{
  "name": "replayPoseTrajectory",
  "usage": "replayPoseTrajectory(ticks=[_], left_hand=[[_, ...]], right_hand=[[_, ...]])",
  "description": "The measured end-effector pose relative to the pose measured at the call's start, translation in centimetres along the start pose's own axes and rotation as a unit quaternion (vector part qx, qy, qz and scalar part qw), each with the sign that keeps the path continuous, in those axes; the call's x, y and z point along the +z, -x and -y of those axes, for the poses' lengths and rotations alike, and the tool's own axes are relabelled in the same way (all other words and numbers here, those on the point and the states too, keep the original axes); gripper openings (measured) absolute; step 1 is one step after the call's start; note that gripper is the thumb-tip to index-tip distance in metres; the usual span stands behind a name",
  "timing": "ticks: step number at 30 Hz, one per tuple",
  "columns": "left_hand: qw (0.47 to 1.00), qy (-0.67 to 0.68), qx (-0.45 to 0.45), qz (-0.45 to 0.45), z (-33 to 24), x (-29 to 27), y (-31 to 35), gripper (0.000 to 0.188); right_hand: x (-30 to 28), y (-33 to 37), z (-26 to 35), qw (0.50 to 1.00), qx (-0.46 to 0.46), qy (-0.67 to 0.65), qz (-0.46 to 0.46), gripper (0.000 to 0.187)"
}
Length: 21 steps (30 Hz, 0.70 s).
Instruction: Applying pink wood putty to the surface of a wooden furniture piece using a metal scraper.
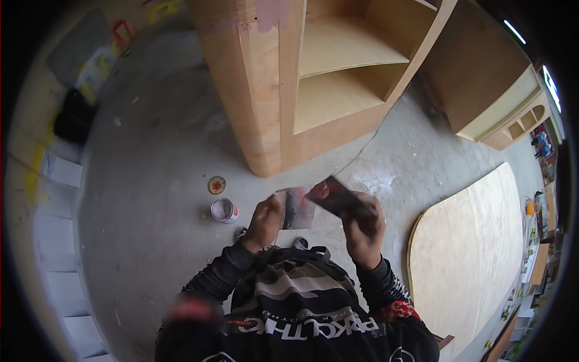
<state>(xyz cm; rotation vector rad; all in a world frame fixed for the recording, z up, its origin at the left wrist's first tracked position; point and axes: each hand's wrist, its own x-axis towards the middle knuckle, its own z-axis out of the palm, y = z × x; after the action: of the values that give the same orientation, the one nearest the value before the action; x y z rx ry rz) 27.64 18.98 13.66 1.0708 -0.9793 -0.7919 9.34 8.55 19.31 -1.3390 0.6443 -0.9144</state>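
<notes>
My left hand (266, 221) grips a thin flat putty plate (298, 208), smeared grey and pinkish red and a little blurred. My right hand (365, 234) is closed round a dark flat putty scraper (342, 201), with a reddish dab near its far left corner. That corner is beside the plate's upper right edge; I cannot tell whether they touch. An open can (224, 210) of greyish paste stands on the floor to the left of my hands. Its round lid (216, 185), stained red, lies just beyond it.
A tall wooden shelf cabinet (264, 108) with pinkish patches stands ahead. A large rounded wooden panel (464, 253) lies to the right. Another wooden cabinet (482, 66) is at the far right. A cable (365, 148) runs across the concrete floor (151, 229). White boxes (65, 283) line the left wall.
</notes>
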Motion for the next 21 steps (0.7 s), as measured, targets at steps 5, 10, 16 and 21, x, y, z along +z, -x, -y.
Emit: replayPoseTrajectory(ticks=[5,10,16,21], left_hand=[[0.839,0.455,-0.273,-0.120,-0.2,-0.9,-0.6,0.034],[0.822,0.499,-0.252,-0.103,-1.6,-1.4,-1.4,0.036],[0.840,0.497,-0.149,-0.161,-2.8,-1.3,-0.7,0.037],[0.922,-0.212,0.320,-0.039,-1.6,-1.1,-1.4,0.040]], right_hand=[[0.4,-1.2,0.3,0.852,-0.399,0.224,0.253,0.049],[0.5,-1.7,-3.1,0.861,-0.357,0.285,0.226,0.047],[-2.5,-0.3,-6.7,0.923,-0.061,0.275,0.262,0.048],[-1.3,1.1,-4.1,0.874,0.294,-0.385,0.047,0.026]])
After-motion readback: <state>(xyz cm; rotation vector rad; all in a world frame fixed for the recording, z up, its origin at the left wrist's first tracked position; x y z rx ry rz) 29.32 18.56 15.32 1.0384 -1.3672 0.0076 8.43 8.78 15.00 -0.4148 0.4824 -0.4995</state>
